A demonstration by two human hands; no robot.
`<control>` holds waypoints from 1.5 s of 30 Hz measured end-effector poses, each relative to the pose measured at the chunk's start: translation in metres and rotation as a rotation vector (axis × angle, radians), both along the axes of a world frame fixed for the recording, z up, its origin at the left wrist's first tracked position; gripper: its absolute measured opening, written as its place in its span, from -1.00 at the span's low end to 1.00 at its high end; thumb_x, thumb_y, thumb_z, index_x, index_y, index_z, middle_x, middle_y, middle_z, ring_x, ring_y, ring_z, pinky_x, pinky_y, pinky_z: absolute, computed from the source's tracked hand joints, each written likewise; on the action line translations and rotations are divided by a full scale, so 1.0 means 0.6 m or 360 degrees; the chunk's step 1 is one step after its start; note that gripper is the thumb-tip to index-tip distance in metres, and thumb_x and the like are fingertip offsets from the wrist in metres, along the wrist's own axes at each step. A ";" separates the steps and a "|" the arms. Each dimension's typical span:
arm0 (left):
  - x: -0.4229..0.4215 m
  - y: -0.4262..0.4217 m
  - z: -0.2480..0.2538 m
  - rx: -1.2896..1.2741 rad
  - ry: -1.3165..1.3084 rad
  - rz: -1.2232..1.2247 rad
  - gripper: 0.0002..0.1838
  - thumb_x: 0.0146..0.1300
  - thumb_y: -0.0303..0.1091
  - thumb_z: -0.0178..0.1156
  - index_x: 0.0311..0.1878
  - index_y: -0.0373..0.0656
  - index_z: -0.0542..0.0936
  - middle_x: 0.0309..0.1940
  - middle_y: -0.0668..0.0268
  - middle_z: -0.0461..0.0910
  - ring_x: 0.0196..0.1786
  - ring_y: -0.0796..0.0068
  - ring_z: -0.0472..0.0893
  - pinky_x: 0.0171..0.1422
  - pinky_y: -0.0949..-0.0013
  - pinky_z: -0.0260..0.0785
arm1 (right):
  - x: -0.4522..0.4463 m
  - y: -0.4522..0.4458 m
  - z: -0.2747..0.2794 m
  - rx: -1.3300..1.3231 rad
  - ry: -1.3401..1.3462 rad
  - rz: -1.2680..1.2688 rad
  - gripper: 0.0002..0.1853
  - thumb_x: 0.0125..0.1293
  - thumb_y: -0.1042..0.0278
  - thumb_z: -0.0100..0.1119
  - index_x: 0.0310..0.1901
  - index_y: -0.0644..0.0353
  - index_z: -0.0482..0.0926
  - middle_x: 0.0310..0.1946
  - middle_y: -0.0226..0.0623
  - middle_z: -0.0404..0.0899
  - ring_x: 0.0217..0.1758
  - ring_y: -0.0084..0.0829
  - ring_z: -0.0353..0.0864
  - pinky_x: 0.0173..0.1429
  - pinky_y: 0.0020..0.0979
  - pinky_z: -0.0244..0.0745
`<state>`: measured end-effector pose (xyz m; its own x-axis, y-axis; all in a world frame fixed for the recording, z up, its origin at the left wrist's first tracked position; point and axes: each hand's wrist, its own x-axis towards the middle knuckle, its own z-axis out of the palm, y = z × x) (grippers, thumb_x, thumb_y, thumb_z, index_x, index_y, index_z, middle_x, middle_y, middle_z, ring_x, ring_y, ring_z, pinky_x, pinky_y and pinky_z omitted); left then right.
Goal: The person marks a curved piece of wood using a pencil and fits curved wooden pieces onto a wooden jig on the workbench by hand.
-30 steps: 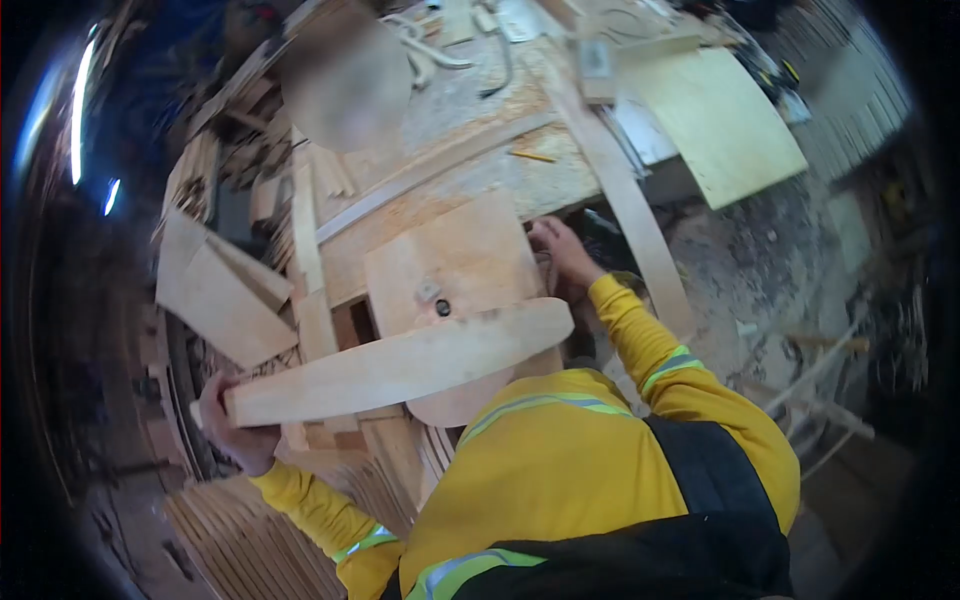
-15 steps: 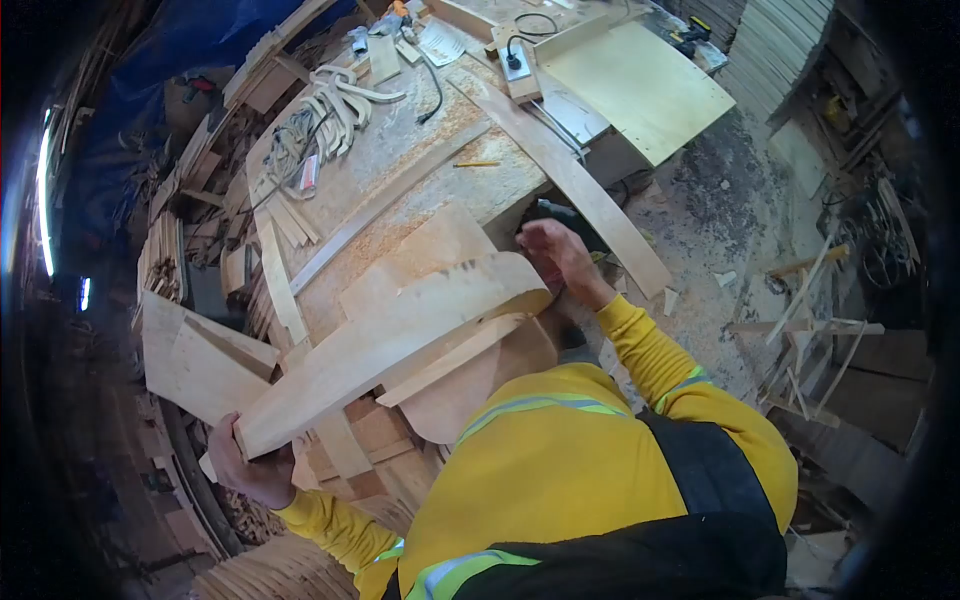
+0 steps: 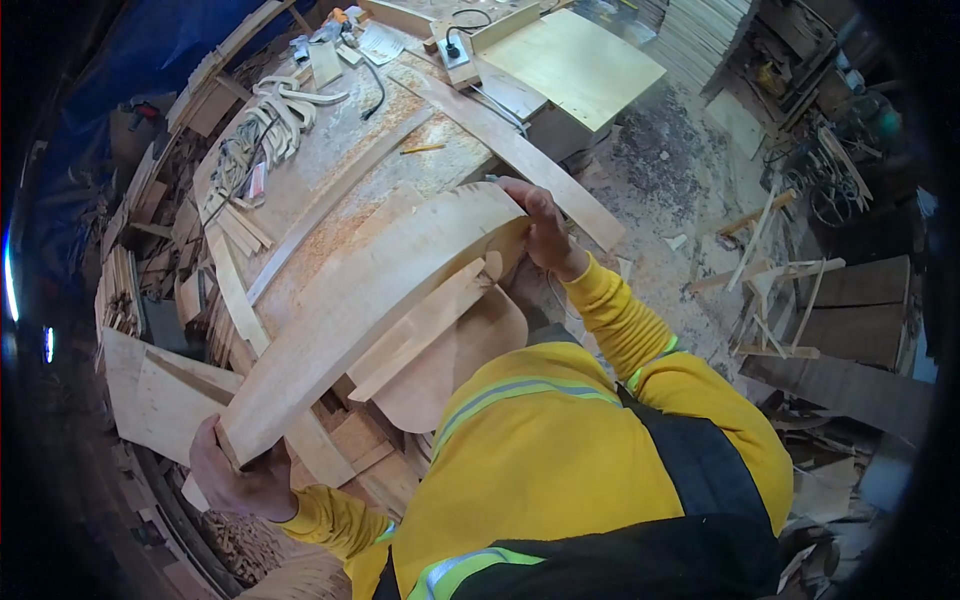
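A long curved wooden piece (image 3: 365, 290) lies diagonally across the view above the workbench. Its lower left end is gripped by my left hand (image 3: 240, 478), the fingers wrapped round the edge. At the upper right end, my right hand (image 3: 545, 228) holds the rounded tip, with fingers on top and part of the hand behind the wood. Beneath the curved piece are a narrow wooden strip (image 3: 425, 330) and a rounded flat board (image 3: 455, 365) close to my body.
On the workbench (image 3: 335, 130) are a pencil (image 3: 422, 149), a power socket (image 3: 455, 58), curved wooden parts (image 3: 290, 108) and long strips. A pale panel (image 3: 570, 65) stands out at the upper right. Wooden frames (image 3: 775, 290) stand on the floor at right.
My right hand has moved from beside the far end onto it and closed there. The curved piece is raised and tilted more steeply, and the head view has shifted.
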<state>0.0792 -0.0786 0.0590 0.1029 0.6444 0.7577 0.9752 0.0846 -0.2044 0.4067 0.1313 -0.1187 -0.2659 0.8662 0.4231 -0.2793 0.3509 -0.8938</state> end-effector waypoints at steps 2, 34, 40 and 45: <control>-0.001 0.005 0.001 0.0000 -0.0016 -0.0017 -0.43 -0.02 0.11 0.42 -0.18 -0.23 0.59 -0.33 0.19 0.60 -0.29 0.11 0.61 -0.19 0.21 0.44 | -0.008 0.005 -0.005 0.0008 0.0017 -0.0067 -0.25 0.43 -0.32 -0.35 -0.22 0.33 0.57 -0.37 -0.35 0.55 -0.32 -0.56 0.43 -0.21 -0.49 0.33; -0.023 0.046 0.005 0.0065 -0.0116 -0.0070 -0.48 -0.06 0.01 0.44 -0.18 -0.20 0.57 -0.34 0.14 0.57 -0.26 0.00 0.57 -0.17 0.09 0.40 | -0.029 0.049 -0.057 0.0116 0.0123 -0.0221 -0.44 0.47 -0.09 -0.19 -0.06 0.34 0.57 -0.20 -0.33 0.58 -0.13 -0.51 0.52 0.01 -0.44 0.44; -0.027 0.043 0.001 -0.0005 -0.0134 0.0006 -0.48 -0.10 0.00 0.46 -0.20 -0.18 0.57 -0.35 0.17 0.57 -0.27 0.03 0.58 -0.17 0.09 0.39 | -0.032 0.021 -0.020 -0.0097 -0.0009 -0.0332 -0.43 0.48 -0.08 -0.23 -0.05 0.36 0.55 -0.23 -0.35 0.58 -0.18 -0.60 0.50 -0.04 -0.53 0.43; -0.029 0.042 -0.001 0.0024 -0.0131 -0.0023 -0.52 -0.11 -0.07 0.45 -0.20 -0.20 0.58 -0.35 0.18 0.58 -0.28 0.04 0.58 -0.17 0.11 0.40 | -0.046 0.023 -0.017 0.0025 0.0108 -0.0392 -0.45 0.48 0.00 -0.36 -0.28 0.36 0.50 -0.44 -0.19 0.52 -0.38 -0.44 0.45 -0.20 -0.39 0.39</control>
<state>0.0619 -0.0535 0.0585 0.0491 0.6320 0.7734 0.9898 0.0729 -0.1224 0.3793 0.1452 -0.1291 -0.0179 0.8944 0.4470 -0.2429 0.4298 -0.8696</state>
